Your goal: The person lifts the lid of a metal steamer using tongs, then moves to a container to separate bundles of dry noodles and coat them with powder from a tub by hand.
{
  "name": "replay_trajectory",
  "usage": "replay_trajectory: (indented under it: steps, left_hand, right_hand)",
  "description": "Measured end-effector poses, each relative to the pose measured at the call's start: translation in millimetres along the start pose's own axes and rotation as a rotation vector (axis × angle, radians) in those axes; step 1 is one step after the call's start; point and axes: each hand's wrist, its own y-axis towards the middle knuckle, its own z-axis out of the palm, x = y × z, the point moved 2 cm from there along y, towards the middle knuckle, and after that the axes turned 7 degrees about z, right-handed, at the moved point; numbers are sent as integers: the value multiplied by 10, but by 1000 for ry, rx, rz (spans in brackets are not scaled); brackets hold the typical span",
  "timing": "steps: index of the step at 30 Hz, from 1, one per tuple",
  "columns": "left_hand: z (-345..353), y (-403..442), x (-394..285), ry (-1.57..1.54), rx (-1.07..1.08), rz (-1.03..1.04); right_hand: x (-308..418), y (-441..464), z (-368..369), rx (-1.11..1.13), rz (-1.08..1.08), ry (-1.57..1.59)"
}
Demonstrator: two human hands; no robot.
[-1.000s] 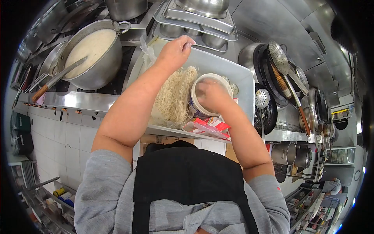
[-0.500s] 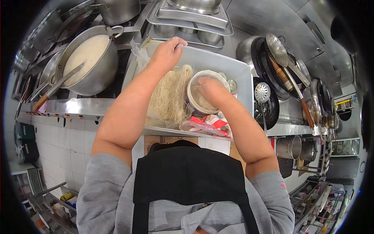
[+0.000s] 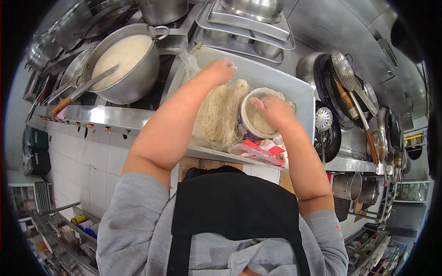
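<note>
A large pale plastic bin (image 3: 301, 87) holds a bundle of thin dried noodles (image 3: 218, 112) and a white round tub (image 3: 245, 117) with whitish grainy contents. My left hand (image 3: 220, 72) is closed above the bin, past the far end of the noodles. Its fingertips are pinched, with a small whitish bit at them. Over the tub's opening is my right hand (image 3: 274, 112), fingers curled and thumb toward the left rim; what they hold, if anything, is hidden. A red and white plastic packet (image 3: 262, 152) lies at the bin's near side, in front of the tub.
To the left, a big pot (image 3: 147, 69) of whitish liquid stands on the stove with a wooden-handled utensil (image 3: 87, 89) in it. Metal trays (image 3: 248, 28) are stacked behind the bin. Woks and a skimmer (image 3: 323, 118) are on the right.
The view has shifted, so the surroundings appear farther right. My right hand has risen from deeper in the tub to its opening, and its thumb now shows. My left hand remains closed.
</note>
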Motion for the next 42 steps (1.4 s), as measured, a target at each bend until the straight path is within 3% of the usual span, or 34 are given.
replay_trajectory:
  steps: [3,7,10,13,16,18,19,23,25,28,29,42]
  left_hand:
    - [-17,-107,-119,119,126,-54]
    - [-96,-24,89,105,194,-38]
    - [-227,23,223,225,177,93]
    - [-269,51,323,35,230,-47]
    - [-390,24,313,8,76,-132]
    - [-519,-13,276,-22,-147,-61]
    - [-535,20,335,-23,-164,-71]
    - [-475,58,414,-89,-284,-42]
    - [-483,44,333,-77,-328,-47]
    - [-515,-39,214,-39,-315,-151]
    - [-519,-55,203,-50,-306,-158]
    - [-482,-7,224,-24,-317,-150]
  right_hand:
    - [27,-130,-31,-168,-120,42]
    - [-65,12,-10,-57,-77,123]
    - [-107,46,61,-198,-136,221]
    - [-33,-32,-33,-399,-222,335]
    - [80,-144,-176,-340,-160,267]
    - [238,-94,-286,-410,-390,367]
    - [360,-43,-331,-407,-410,362]
    - [1055,509,-51,107,-716,219]
    - [1334,861,257,210,-591,60]
    - [1509,2105,1478,163,-769,-323]
    - [1545,2231,1580,152,-784,-364]
    - [1562,1909,1038,4,-1047,-68]
